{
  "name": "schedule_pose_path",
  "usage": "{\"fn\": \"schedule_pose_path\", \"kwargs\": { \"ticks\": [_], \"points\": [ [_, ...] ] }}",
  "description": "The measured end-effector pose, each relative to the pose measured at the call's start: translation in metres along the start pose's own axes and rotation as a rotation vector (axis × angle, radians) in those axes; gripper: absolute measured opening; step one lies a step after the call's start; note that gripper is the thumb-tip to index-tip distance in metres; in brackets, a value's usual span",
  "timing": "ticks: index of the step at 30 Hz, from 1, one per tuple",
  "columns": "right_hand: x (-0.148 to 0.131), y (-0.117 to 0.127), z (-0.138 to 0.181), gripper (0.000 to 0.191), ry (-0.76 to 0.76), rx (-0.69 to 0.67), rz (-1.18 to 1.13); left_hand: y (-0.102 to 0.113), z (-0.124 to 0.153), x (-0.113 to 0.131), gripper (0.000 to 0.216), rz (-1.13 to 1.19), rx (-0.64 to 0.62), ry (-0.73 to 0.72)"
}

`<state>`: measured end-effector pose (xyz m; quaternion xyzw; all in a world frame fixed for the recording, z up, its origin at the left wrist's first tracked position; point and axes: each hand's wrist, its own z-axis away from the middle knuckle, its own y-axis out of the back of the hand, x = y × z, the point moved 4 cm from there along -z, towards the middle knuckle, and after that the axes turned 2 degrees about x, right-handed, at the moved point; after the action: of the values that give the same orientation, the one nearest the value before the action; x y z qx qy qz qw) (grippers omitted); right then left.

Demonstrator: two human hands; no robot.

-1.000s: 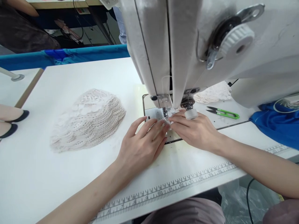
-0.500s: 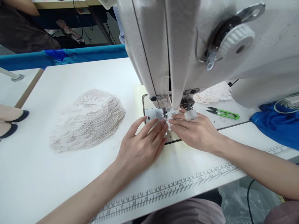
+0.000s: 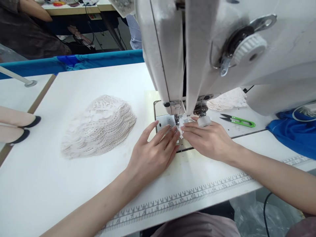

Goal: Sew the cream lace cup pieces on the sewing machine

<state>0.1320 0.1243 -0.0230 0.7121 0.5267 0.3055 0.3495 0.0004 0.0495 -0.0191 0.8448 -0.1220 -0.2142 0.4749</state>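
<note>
A small piece of white lace lies under the needle area of a white sewing machine. My left hand rests with spread fingers on the metal plate, its fingertips at the lace's left edge. From the other side, my right hand keeps its fingers close together and pressed on the lace; its thumb is hidden. Much of the lace is covered by the fingers and the machine head. A layered pile of white and cream lace lies left of my hands.
Green-handled thread snips lie right of the machine head, with more lace behind them. Blue cloth is at the right. A printed ruler runs along the front edge. Across the blue cloth barrier a person's arm shows.
The whole view has shifted, so the table and lace pile appear slightly further right. Both hands stay at the needle area, almost unmoved. The thread loop at the machine head no longer shows.
</note>
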Motion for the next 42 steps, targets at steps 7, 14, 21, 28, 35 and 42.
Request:
{"fn": "schedule_pose_path", "kwargs": {
  "ticks": [7,14,21,28,35,42],
  "points": [
    [-0.0003,-0.0009,-0.001,0.022,0.001,-0.006,-0.006,-0.0037,0.002,-0.0012,0.028,0.028,0.012,0.02],
    [0.0016,0.0002,-0.0029,0.024,-0.008,-0.014,0.044,-0.006,-0.0001,-0.0032,0.029,0.019,0.002,0.028],
    [0.004,-0.0008,-0.0023,0.021,-0.011,-0.009,0.045,-0.0041,-0.0015,-0.0051,0.029,0.006,0.026,0.04],
    [0.0032,-0.0019,0.0,0.031,-0.001,0.009,0.04,0.0018,-0.0006,-0.0027,0.022,-0.014,0.096,0.01],
    [0.0025,-0.0003,0.0006,0.033,0.012,0.013,0.028,0.0017,-0.0002,-0.0042,0.024,0.023,0.108,0.037],
    [0.0027,-0.0011,0.0009,0.03,0.0,-0.001,0.046,-0.0003,-0.0002,-0.0054,0.024,0.037,0.121,0.052]
  ]
}}
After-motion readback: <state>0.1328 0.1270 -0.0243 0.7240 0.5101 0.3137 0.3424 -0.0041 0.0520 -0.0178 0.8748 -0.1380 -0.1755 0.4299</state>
